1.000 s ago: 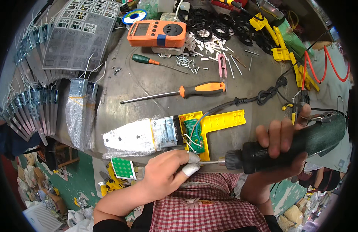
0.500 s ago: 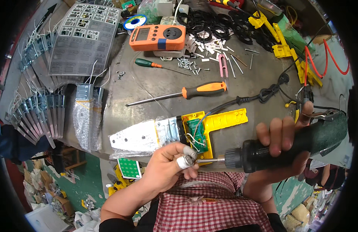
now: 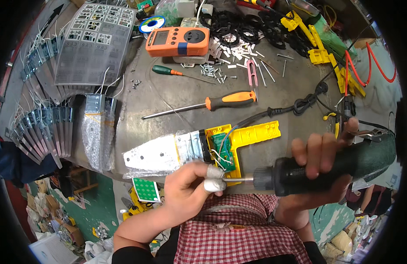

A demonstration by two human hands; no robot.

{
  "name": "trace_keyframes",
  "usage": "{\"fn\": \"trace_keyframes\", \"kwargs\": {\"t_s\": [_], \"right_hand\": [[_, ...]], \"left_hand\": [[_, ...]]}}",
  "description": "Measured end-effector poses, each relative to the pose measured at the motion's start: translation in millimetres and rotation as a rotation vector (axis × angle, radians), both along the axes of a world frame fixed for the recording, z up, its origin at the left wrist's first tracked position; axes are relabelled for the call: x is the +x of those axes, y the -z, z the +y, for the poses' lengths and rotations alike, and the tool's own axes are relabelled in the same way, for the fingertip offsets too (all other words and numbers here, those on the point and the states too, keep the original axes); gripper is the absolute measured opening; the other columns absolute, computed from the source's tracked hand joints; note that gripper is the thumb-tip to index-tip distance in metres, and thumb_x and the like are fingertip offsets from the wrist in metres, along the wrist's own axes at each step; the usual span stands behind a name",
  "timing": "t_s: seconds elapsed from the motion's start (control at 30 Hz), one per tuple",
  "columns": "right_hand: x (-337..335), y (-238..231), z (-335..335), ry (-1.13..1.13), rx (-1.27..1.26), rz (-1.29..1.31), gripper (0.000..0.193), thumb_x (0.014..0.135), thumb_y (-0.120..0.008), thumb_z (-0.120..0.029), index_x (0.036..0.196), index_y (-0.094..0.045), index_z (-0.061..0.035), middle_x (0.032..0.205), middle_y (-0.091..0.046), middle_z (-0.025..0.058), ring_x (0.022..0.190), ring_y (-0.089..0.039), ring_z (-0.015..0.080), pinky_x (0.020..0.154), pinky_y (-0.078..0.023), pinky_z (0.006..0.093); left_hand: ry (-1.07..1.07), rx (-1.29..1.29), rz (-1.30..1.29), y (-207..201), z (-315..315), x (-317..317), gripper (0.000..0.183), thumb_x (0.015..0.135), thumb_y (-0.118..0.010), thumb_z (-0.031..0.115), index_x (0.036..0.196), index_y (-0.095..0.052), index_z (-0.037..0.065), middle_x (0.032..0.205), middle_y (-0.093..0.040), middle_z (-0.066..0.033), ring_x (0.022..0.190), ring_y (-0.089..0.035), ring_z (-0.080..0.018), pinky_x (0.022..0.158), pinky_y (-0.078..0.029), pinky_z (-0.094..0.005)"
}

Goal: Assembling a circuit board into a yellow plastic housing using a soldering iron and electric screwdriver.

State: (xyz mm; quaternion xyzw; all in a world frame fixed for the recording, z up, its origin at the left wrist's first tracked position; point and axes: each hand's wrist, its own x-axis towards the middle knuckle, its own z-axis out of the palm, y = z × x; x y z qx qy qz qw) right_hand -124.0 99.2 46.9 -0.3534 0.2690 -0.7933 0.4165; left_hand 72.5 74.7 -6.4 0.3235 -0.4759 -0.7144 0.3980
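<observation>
Right hand [image 3: 322, 169] wrapped around a dark green electric screwdriver [image 3: 326, 165], its metal bit [image 3: 236, 179] pointing toward 9 o'clock. Left hand [image 3: 188, 193], fingertips taped, pinches the bit's tip. At 12 o'clock from it lies the opened yellow plastic housing [image 3: 252, 134] with its green circuit board [image 3: 223, 147]; beyond, an orange-handled screwdriver [image 3: 203, 105].

Head view, single: worn on the person's head, facing steeply down over the chest at a metal workbench [image 3: 168, 94]. Close range; left hand [image 3: 186, 193] and right hand [image 3: 320, 169] enter from the lower edge. Fisheye: the workbench edges bend, dark corners ring the frame.
</observation>
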Motion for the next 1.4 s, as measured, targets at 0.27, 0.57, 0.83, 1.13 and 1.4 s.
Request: {"fn": "trace_keyframes", "kwargs": {"t_s": [0.27,0.57,0.83,1.13,1.4], "right_hand": [[0,-1,-3,0.099,-0.123,-0.053,0.076,0.080,-0.072,-0.024,0.141,-0.031,-0.0048,0.078,-0.043,-0.0020,0.072,-0.044,0.0098,0.072,-0.036,0.0298],[-4,20,1,0.231,-0.007,0.229,0.077,0.080,-0.073,-0.033,0.139,-0.031,-0.0069,0.081,-0.049,0.0007,0.071,-0.049,0.0131,0.072,-0.038,0.0334],[3,28,3,0.173,0.094,0.392,0.092,0.081,-0.073,-0.042,0.147,-0.016,-0.0131,0.078,-0.056,0.0031,0.067,-0.058,0.0182,0.070,-0.048,0.0390],[7,31,-3,0.175,0.184,0.348,0.097,0.077,-0.077,-0.042,0.147,-0.015,-0.0139,0.078,-0.056,0.0023,0.066,-0.057,0.0183,0.070,-0.047,0.0383],[3,35,-5,0.174,0.135,0.385,0.084,0.079,-0.073,-0.039,0.142,-0.025,-0.0089,0.080,-0.052,0.0014,0.066,-0.051,0.0134,0.069,-0.041,0.0343]], "left_hand": [[0.123,-0.082,-0.099,-7,-20,-4,0.026,0.085,-0.067,0.003,0.109,-0.057,-0.004,0.090,-0.065,-0.0099,0.069,-0.064,-0.0128,0.061,-0.052,-0.0246],[0.578,-1.118,-0.852,-30,-91,11,0.087,0.056,-0.084,0.018,0.134,-0.046,0.012,0.140,-0.044,-0.0156,0.131,-0.037,-0.0376,0.106,-0.034,-0.0471],[0.686,-1.185,-0.870,-3,-92,1,0.072,0.059,-0.078,0.007,0.127,-0.053,0.014,0.141,-0.037,-0.0140,0.122,-0.044,-0.0335,0.098,-0.041,-0.0432],[0.616,-1.142,-0.820,0,-91,-2,0.064,0.058,-0.078,0.005,0.119,-0.058,0.012,0.131,-0.045,-0.0135,0.111,-0.051,-0.0313,0.091,-0.045,-0.0409],[0.608,-1.139,-0.788,2,-92,-3,0.064,0.056,-0.078,0.005,0.117,-0.061,0.011,0.130,-0.048,-0.0131,0.108,-0.052,-0.0307,0.090,-0.046,-0.0402]]}}
